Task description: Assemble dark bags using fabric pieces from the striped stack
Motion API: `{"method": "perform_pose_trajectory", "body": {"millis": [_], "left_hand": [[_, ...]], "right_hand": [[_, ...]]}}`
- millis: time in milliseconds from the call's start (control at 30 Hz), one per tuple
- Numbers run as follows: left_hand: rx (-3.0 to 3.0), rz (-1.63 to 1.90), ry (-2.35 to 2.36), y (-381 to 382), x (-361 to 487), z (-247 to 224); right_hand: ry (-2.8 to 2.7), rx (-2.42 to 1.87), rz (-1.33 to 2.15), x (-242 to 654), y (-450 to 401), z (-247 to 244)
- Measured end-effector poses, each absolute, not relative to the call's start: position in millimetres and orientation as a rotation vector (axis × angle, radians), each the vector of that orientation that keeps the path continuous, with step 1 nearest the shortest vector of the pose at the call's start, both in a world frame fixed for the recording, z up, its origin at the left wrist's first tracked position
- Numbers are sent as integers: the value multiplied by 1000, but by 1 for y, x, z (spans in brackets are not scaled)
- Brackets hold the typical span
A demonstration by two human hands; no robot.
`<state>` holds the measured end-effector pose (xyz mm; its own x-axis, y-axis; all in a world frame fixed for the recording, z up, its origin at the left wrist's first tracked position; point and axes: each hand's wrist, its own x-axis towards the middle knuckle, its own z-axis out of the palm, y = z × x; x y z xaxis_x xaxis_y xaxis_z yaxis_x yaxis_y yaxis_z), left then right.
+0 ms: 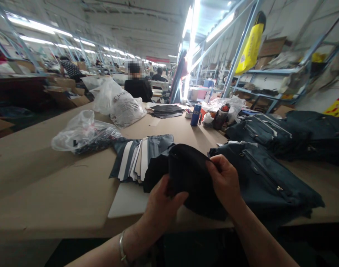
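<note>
A dark piece of fabric (197, 181) is held up between my two hands over the table's front edge. My left hand (165, 198) grips its left side, with the thumb extended across the cloth. At the upper right edge my right hand (225, 176) pinches it between thumb and fingers. Just behind lies a fanned stack of dark blue-grey fabric pieces with white strips (143, 157). Under that stack and the cloth is a white board (127, 200). To the right, close to my right hand, rests a pile of dark green fabric panels with zippers (269, 178).
Two plastic bags, a smaller one (83, 135) and a fuller one (122, 104), sit on the table (47, 185) at left. A blue bottle (196, 115) and a dark bottle (221, 116) stand farther back. More folded dark panels (311, 133) lie at right. Several people sit beyond.
</note>
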<state>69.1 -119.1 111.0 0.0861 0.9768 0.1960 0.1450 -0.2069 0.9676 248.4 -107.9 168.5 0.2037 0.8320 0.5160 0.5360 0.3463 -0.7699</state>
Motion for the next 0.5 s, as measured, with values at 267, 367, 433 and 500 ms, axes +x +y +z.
{"method": "perform_pose_trajectory", "body": {"millis": [267, 367, 433, 500], "left_hand": [[1068, 1200, 845, -105, 87, 170], [1143, 1194, 787, -101, 81, 187], [1210, 1113, 800, -102, 76, 181], [1256, 969, 806, -103, 70, 164]], "right_hand": [[-1456, -1262, 436, 242, -127, 178], [-1613, -1209, 448, 246, -128, 169], [-1726, -1195, 507, 247, -125, 152], [-1774, -1226, 610, 246, -121, 134]]}}
